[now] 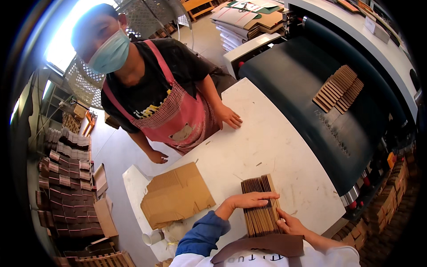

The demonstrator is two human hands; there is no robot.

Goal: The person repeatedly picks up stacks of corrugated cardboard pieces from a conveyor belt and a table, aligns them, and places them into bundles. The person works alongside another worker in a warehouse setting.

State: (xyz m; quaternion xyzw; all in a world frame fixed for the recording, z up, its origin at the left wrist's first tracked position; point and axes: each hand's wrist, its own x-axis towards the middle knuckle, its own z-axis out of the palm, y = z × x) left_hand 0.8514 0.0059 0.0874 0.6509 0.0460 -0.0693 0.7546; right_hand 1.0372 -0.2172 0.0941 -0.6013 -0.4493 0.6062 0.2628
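left hand [253,200]: laid flat, fingers straight, across a brown ribbed block of upright cardboard pieces [258,222]; right hand [290,223]: bent at the block's right side, any closed grip impossible to tell; position: block on the scuffed white tabletop [271,144], right of a flat brown cardboard sheet with ragged edges [178,196]; handling: light, even pressure from both hands should keep edges flush, loose pieces likely fanning otherwise

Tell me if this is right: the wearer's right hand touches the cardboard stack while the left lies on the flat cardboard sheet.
No: the head view shows the wearer's left hand on the cardboard stack, not on the flat cardboard sheet. The right hand does touch the stack.
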